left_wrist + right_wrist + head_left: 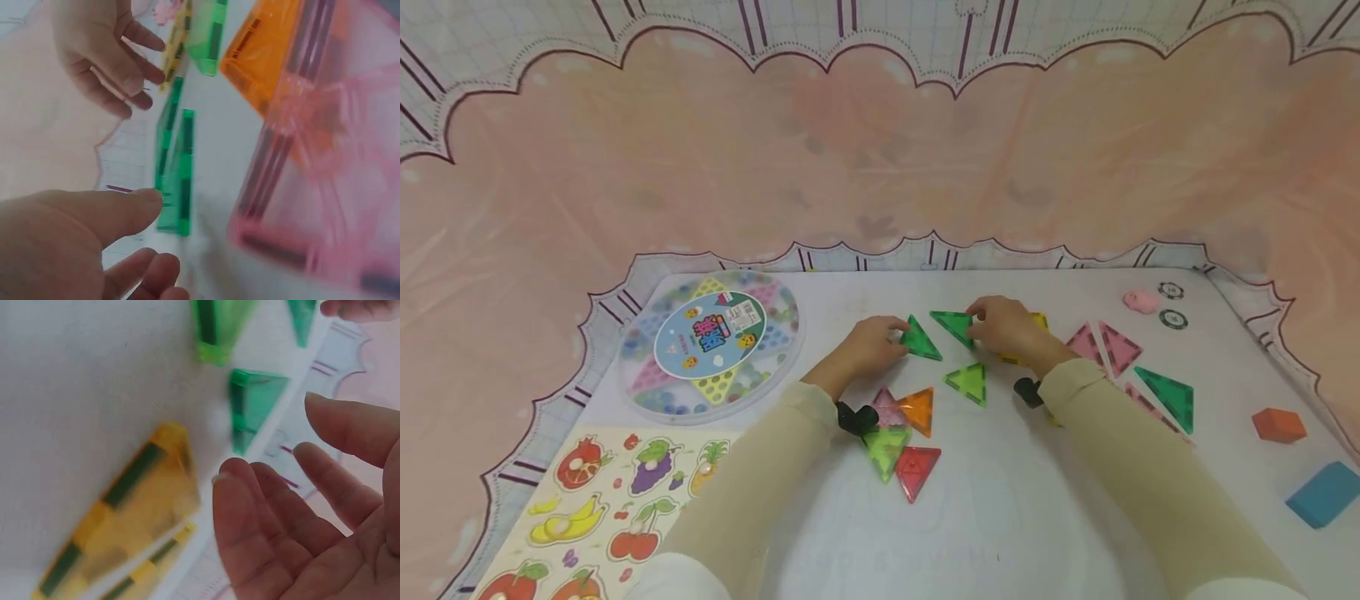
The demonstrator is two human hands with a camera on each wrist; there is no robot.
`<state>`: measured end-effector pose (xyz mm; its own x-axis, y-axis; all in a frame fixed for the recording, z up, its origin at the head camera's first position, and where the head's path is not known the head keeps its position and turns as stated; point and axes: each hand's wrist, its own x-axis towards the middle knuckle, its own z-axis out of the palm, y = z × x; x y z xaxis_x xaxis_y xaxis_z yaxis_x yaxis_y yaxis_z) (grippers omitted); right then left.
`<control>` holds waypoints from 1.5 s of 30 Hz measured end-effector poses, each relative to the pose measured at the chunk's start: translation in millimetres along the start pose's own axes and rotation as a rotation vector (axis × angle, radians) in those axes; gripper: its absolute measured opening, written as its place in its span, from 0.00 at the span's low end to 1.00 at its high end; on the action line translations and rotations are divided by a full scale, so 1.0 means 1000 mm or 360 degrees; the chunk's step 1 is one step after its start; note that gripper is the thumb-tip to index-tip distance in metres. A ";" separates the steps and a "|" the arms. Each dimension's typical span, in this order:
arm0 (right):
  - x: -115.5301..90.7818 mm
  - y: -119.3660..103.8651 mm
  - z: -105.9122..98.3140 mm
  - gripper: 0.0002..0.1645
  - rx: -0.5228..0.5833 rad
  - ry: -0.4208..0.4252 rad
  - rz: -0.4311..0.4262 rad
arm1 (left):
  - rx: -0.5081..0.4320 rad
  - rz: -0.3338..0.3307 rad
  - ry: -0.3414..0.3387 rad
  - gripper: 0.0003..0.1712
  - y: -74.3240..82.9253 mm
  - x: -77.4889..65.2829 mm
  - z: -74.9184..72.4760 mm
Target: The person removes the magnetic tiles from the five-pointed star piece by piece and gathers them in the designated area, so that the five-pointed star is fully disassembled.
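My left hand is beside a green triangular magnetic tile; in the left wrist view its thumb overlaps the tile's near end, with the fingers apart from the thumb. The right hand reaches to a second green triangular tile. In the right wrist view its fingers are spread, nothing between them, and that tile lies just beyond the fingertips. A light green triangle lies between and below the two. Yellow tiles lie under the right hand and wrist.
Pink, orange, light green and red triangles cluster near the left wrist. A round game box and a fruit picture board lie left. Pink tiles, a large green triangle and blocks lie right.
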<state>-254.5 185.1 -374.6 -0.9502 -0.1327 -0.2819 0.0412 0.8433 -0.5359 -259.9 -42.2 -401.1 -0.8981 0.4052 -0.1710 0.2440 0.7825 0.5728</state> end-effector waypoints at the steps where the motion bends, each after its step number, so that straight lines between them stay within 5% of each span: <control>1: -0.005 0.000 -0.001 0.24 -0.0033 0.0005 -0.0007 | 0.0010 0.0000 0.0003 0.21 0.000 -0.004 -0.003; 7: -0.037 0.001 0.003 0.23 -0.0086 -0.0065 -0.0084 | 0.0079 0.0072 -0.0111 0.17 -0.006 -0.040 -0.011; 14: -0.058 0.000 0.022 0.21 -0.0151 -0.0063 -0.0243 | 0.0082 0.0342 -0.0236 0.17 -0.016 -0.071 0.000; 26: -0.076 -0.005 0.052 0.26 -0.0258 -0.0052 -0.0276 | 0.0021 0.0360 -0.0098 0.18 -0.030 -0.096 0.012; 32: -0.087 -0.010 0.061 0.26 -0.0214 -0.0073 -0.0402 | 0.0008 0.0512 0.0011 0.22 -0.027 -0.107 0.017; 45: -0.098 -0.024 0.087 0.32 -0.0328 -0.0219 -0.0721 | 0.0015 0.0445 0.0035 0.30 -0.028 -0.117 0.026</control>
<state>-135.2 133.1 -403.4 -0.8086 -0.5641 -0.1672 -0.4400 0.7684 -0.4647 -152.3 -98.7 -417.9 -0.8031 0.5957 0.0106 0.4869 0.6460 0.5879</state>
